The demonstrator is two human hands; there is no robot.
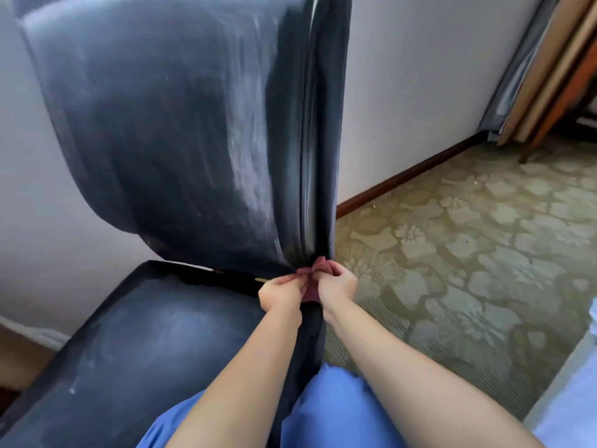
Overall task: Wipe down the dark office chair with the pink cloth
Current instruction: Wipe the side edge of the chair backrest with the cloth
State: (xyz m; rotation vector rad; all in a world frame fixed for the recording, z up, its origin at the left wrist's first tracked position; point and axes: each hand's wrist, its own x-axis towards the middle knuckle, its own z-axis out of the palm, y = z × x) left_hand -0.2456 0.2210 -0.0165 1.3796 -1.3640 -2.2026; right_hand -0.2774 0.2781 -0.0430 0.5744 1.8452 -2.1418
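at chair [181, 124] back's base, both hands pinching pink cloth [311, 279]

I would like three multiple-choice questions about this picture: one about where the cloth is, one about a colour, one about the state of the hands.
1. Where is the pink cloth?
A. On the carpet
B. At the lower edge of the chair backrest, near the seat
C. At the top of the backrest

2. What colour is the garment at the bottom of the view?
A. Blue
B. Red
C. Yellow

3. How is the cloth held?
A. Nobody holds it
B. One hand only
C. Left hand and right hand both grip it

Answers:
1 B, the cloth sits where backrest meets seat.
2 A, the fabric is plainly blue.
3 C, fingers of both hands curl on the cloth.
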